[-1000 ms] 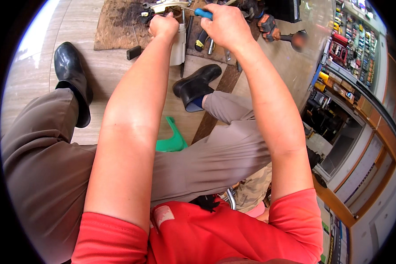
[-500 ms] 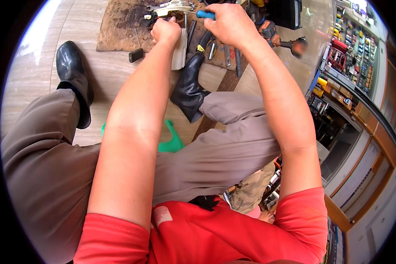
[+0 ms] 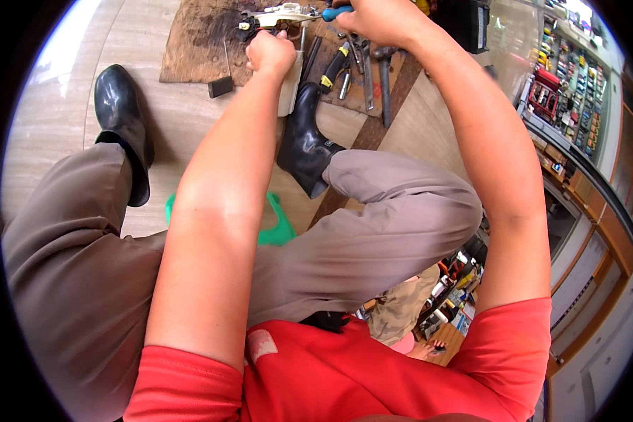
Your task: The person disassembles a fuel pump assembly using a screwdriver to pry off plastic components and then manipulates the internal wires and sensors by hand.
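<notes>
My right hand (image 3: 381, 20), at the top edge, is closed round the blue handle of a screwdriver (image 3: 336, 13). The screwdriver's shaft points left toward a white plastic part (image 3: 285, 13) on the worn wooden board (image 3: 202, 43); whether the tip touches it I cannot tell. My left hand (image 3: 271, 53) is closed just below that part, beside a dark fitting with wires (image 3: 249, 27). What its fingers grip is hidden behind the hand. A long pale piece (image 3: 289, 97) extends down beside my left wrist, and a small black block (image 3: 220, 86) with a thin wire lies left of it.
Right of my left hand lie yellow-and-black pliers (image 3: 334, 67), a small metal socket (image 3: 344, 86) and a long hammer-like tool (image 3: 385, 84). My boots flank the board's near side. A green stool (image 3: 280, 226) shows below my left arm. Someone in camouflage trousers (image 3: 401, 309) is nearby.
My right hand and the screwdriver have shifted slightly up and to the right. My right arm has swung outward, showing more of the metal tools. The left hand stays closed in nearly the same place.
</notes>
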